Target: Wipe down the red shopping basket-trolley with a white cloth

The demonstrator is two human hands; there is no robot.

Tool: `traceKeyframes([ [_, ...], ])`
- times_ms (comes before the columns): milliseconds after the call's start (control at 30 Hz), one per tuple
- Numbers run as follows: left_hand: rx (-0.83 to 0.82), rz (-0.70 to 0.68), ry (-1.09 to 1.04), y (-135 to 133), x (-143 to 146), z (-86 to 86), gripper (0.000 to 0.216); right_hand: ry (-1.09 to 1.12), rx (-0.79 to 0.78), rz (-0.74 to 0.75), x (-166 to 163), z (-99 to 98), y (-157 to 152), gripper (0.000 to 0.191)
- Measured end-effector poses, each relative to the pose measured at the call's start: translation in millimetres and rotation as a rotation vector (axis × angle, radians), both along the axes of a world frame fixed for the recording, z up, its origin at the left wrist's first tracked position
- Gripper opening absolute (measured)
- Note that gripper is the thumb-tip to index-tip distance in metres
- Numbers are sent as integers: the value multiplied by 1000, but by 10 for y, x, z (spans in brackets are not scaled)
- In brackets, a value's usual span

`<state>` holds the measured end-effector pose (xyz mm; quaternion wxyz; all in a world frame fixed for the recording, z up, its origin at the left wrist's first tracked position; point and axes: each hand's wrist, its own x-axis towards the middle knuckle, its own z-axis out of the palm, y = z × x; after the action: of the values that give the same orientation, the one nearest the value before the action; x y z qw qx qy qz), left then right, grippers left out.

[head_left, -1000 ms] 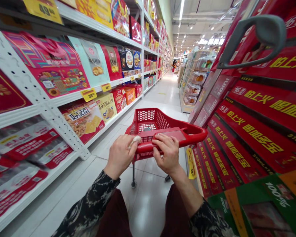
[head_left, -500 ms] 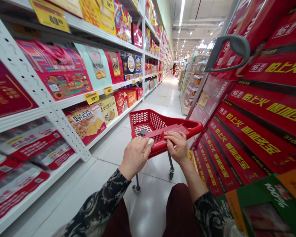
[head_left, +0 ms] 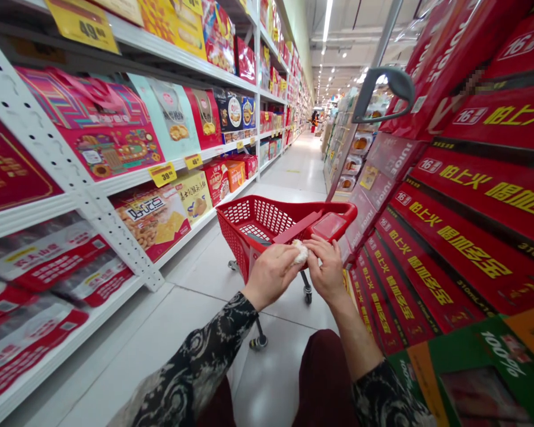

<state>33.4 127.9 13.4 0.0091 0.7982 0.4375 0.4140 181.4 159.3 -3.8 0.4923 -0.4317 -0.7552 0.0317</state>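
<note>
My left hand (head_left: 273, 274) is closed on a crumpled white tissue (head_left: 299, 252) at its fingertips. My right hand (head_left: 324, 268) meets it from the other side, its curled fingers and thumb pinching the tissue's right edge. Both hands are in front of the handle of a red shopping cart (head_left: 267, 216); whether they still touch the bar cannot be made out. The cart's perforated basket stands turned to the left, with a dark item partly visible by its near side. Its red handle panel (head_left: 331, 223) shows beyond my right fingers.
White shelving (head_left: 78, 201) with boxed snacks and yellow price tags runs along the left. Stacked red drink cartons (head_left: 449, 219) rise close on the right, with a grey handle (head_left: 382, 95) jutting out above. A tiled aisle (head_left: 289, 166) stretches ahead, with a distant person (head_left: 314, 120).
My left hand has moved right, off the cart handle, bringing the tissue to my right hand. The cart has swung left, and the grey handle on the right appears farther left.
</note>
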Motion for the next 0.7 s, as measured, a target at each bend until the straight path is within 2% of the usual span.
traceKeyframes([
  [67,-83,-10,-78,98,-125,-28,23,12,1,6,23,-16,36,22],
  [167,-166,97,-211,216,-291,-112,23,36,5,1,36,-23,74,24],
  [233,-163,180,-245,250,-334,-170,22,40,-4,-8,23,-9,63,23],
  [333,-117,227,-226,237,-292,-216,21,38,-16,-13,-32,43,-25,21],
  [533,-76,171,-137,171,-117,-183,23,-24,-55,87,-180,174,-232,20],
  [700,-94,144,-103,125,27,-177,24,-52,-57,13,-102,180,-223,19],
])
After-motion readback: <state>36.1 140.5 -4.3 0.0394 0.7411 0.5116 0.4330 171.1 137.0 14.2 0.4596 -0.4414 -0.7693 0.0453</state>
